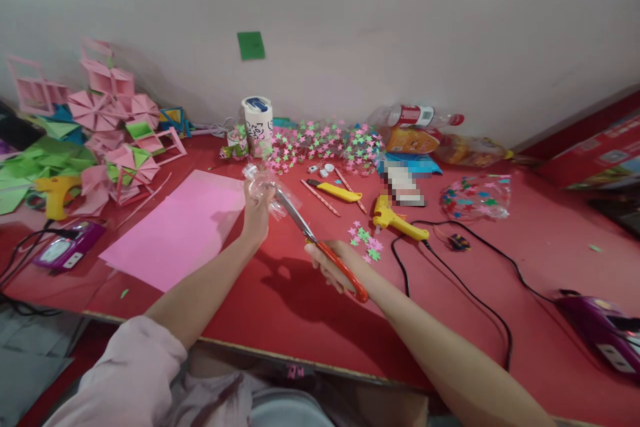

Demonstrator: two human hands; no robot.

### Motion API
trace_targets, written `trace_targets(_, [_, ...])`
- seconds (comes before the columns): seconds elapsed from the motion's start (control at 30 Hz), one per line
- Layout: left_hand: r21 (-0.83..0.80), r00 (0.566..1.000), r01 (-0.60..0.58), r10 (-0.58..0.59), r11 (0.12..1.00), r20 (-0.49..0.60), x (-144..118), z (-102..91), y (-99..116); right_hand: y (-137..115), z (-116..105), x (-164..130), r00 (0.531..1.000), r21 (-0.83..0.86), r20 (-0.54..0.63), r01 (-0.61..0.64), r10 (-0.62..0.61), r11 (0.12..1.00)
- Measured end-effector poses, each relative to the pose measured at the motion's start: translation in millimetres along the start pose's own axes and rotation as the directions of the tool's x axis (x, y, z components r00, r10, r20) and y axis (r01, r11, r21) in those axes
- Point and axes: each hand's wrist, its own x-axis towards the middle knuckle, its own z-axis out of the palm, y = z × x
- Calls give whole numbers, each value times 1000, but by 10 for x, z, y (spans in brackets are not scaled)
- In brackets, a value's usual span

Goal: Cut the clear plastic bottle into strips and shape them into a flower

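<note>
My left hand (257, 214) holds a clear plastic bottle piece (263, 184) up above the red table (280, 300). My right hand (333, 267) grips red-handled scissors (325, 250), whose metal blades reach up-left into the clear plastic. A pink foam sheet (175, 230) lies flat just left of my left hand. Small pink and green foam stars (366, 242) lie on the table right of the scissors.
A yellow glue gun (397, 222) with a black cord, a yellow cutter (336, 192), pencils, a tape roll (259, 122), plastic bottles (417, 117) and star-filled plastic sit behind. Pink and green paper crafts (107, 140) crowd the left. Purple devices sit at both sides.
</note>
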Motion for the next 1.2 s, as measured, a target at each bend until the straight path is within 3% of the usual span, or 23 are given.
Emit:
trace_targets(0.27, [-13,999,-38,38,999,-9,42,-19,-13,-11,6,16,996,-3,-40,-79,79,997])
trace_targets(0.53, [51,997,72,-73,996,33,-13,-56,-45,40,28,16,999,82,14,41,-42,996])
trace_targets(1.03, [33,997,75,-76,997,34,-6,-84,-87,-47,39,-5,996,72,-59,-61,65,996])
trace_targets(1.2, [65,996,82,-85,994,36,-2,-121,-105,-27,18,-1,999,55,-37,5,-3,998])
